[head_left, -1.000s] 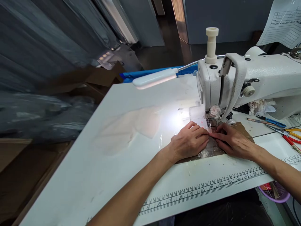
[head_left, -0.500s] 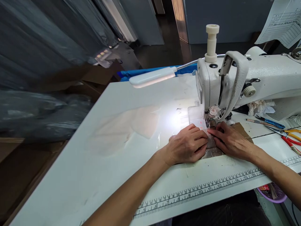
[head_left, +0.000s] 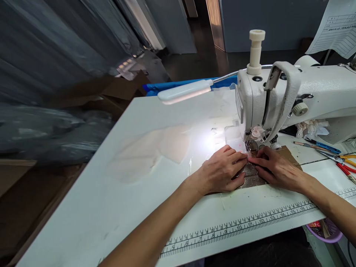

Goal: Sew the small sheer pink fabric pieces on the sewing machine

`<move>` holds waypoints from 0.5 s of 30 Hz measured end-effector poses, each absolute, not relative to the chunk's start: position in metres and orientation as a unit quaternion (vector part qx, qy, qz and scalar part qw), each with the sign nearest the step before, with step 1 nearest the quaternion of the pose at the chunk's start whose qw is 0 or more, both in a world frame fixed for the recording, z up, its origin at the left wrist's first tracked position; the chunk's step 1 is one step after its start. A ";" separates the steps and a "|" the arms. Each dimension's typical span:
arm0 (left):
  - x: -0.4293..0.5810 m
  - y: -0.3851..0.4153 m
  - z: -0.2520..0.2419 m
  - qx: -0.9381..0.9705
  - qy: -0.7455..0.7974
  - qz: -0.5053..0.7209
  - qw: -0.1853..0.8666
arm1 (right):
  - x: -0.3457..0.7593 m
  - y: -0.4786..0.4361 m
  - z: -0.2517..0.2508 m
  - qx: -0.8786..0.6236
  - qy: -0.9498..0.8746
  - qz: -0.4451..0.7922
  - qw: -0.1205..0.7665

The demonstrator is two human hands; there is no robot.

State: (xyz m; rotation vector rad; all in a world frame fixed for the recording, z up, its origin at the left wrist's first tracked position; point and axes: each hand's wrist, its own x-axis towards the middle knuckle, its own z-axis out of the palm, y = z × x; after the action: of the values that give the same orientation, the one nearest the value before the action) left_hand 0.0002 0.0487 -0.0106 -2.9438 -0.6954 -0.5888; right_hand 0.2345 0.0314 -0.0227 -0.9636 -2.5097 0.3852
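Note:
A white sewing machine (head_left: 251,100) stands at the right of the table, its presser foot (head_left: 251,145) just beyond my hands. My left hand (head_left: 224,168) lies left of the foot, fingers curled and closed on a thin, whitish sheer fabric (head_left: 246,155). From the right, my right hand (head_left: 274,167) presses the same fabric with a pointed index finger, its other fingers bent. Both fingertips nearly meet in front of the needle area. Beneath them lies a brown, shiny plate (head_left: 254,178). Most of the fabric is hidden under the hands.
A pale sheer piece (head_left: 151,152) lies on the white table (head_left: 83,207). A lamp (head_left: 185,92) lights the needle area. Scissors (head_left: 333,157) and a blue cutter (head_left: 324,145) rest at right. A ruler strip (head_left: 239,228) follows the front edge. Below hangs a purple basket (head_left: 329,237).
The view has shifted slightly, so everything sits a little further right. Less sheer fabric shows between my hands and more of the brown plate. Both hands stay close to the presser foot.

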 end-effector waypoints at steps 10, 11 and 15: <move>-0.001 0.052 -0.012 -0.950 -0.252 -0.183 0.017 | 0.232 0.033 -0.023 -0.360 -0.903 0.132 0.193; -0.001 0.052 -0.011 -0.949 -0.256 -0.181 0.018 | 0.231 0.033 -0.022 -0.364 -0.902 0.132 0.189; 0.000 0.053 -0.010 -0.945 -0.276 -0.174 0.023 | 0.226 0.034 -0.018 -0.381 -0.899 0.130 0.174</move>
State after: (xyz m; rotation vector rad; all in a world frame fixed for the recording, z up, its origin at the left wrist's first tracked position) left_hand -0.0002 0.0532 -0.0101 -2.9254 -0.8546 -0.5386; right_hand 0.2265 0.0341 -0.0181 -1.0800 -2.5479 0.3691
